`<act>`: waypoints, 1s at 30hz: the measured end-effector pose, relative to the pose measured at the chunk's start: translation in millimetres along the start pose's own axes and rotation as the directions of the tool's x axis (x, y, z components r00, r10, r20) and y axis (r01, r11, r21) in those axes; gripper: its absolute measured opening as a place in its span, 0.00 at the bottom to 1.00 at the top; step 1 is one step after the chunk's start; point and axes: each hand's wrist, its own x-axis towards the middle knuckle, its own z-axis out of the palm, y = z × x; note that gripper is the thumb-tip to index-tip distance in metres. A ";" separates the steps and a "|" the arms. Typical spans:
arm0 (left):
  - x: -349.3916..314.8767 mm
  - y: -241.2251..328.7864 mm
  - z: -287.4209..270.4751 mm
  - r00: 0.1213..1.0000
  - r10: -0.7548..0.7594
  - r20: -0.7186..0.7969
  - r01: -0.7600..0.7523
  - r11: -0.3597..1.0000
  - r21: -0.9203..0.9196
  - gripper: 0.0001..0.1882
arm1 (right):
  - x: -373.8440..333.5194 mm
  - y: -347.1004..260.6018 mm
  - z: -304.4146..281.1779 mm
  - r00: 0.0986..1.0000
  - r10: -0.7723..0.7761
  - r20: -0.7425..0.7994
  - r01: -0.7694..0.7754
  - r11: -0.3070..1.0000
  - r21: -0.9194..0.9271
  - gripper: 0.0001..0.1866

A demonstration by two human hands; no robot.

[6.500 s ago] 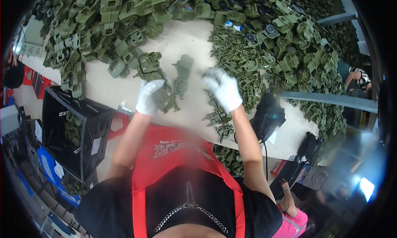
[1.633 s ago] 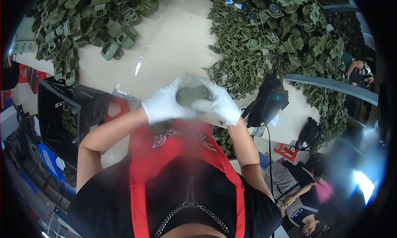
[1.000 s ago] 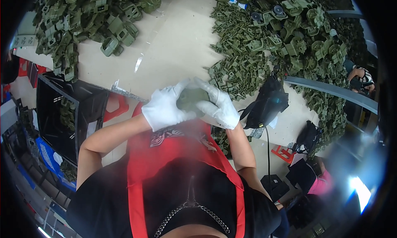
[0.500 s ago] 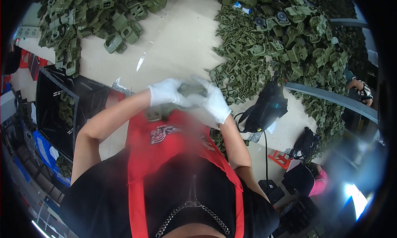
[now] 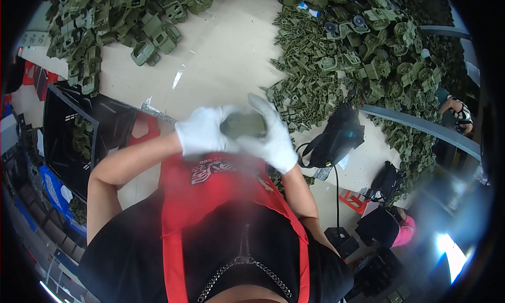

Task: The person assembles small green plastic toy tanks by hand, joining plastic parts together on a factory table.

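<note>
Both my hands wear white gloves and meet in front of my red apron, at the table's near edge. Between them is an olive-green plastic part (image 5: 245,125), blurred and partly covered by fingers. My left hand (image 5: 202,130) grips it from the left with fingers curled. From the right, my right hand (image 5: 273,142) holds the same part, one finger stretched up along its far side. Just right of that hand lies a heap of small green plastic parts (image 5: 302,76).
Larger green parts (image 5: 152,37) pile up at the far left of the pale table (image 5: 210,61). A black crate (image 5: 97,140) stands left with green parts inside. Right of my hands are a black bag-like object (image 5: 339,137) with a cable and a grey bar (image 5: 415,124). Other people work at the right.
My left hand and forearm have shifted slightly left and down. The green part has turned, showing a broader face between the gloves. My right hand has dropped a little.
</note>
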 end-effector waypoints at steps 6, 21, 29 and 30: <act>-28.1 5.6 24.4 0.976 0.125 -0.179 -0.078 0.965 0.249 0.42 | -21.6 4.7 -7.9 0.945 0.201 0.257 -0.300 0.843 0.446 0.38; -11.8 7.2 -3.6 0.990 -0.097 -0.103 0.099 0.995 0.011 0.48 | -8.0 2.9 8.5 0.911 0.373 0.175 -0.394 0.665 0.635 0.29; -48.8 -39.1 6.3 0.956 -0.271 -0.109 0.168 0.815 -0.555 0.47 | -44.3 28.8 -14.2 0.808 0.558 0.191 -0.563 0.634 0.530 0.27; -49.0 -37.6 9.7 0.945 -0.312 -0.092 0.168 0.710 -0.684 0.43 | -39.8 20.5 -23.4 0.802 0.560 0.207 -0.597 0.757 0.267 0.25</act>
